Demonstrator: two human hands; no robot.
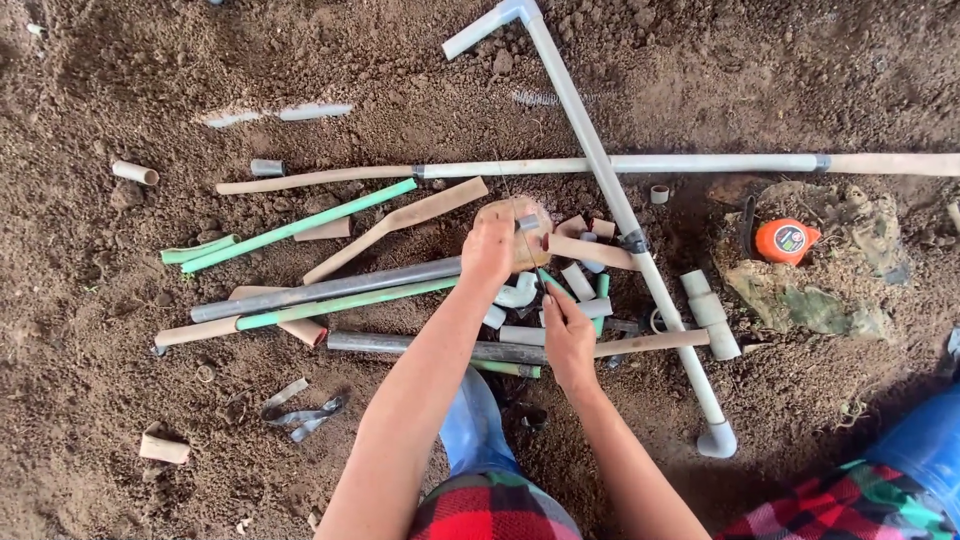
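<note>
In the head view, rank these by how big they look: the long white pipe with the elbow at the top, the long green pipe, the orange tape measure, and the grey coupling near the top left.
1. Long white pipe: largest, crossing most of the view.
2. Green pipe: clearly shorter.
3. Orange tape measure.
4. Grey coupling: smallest.
All lie on the soil at similar depth, so the order looks reliable.

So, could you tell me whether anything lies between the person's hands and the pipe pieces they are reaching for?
Nothing visible does. The left hand already rests on a tan pipe piece, and the right hand holds a small green piece above the pile of pipe offcuts.
</note>
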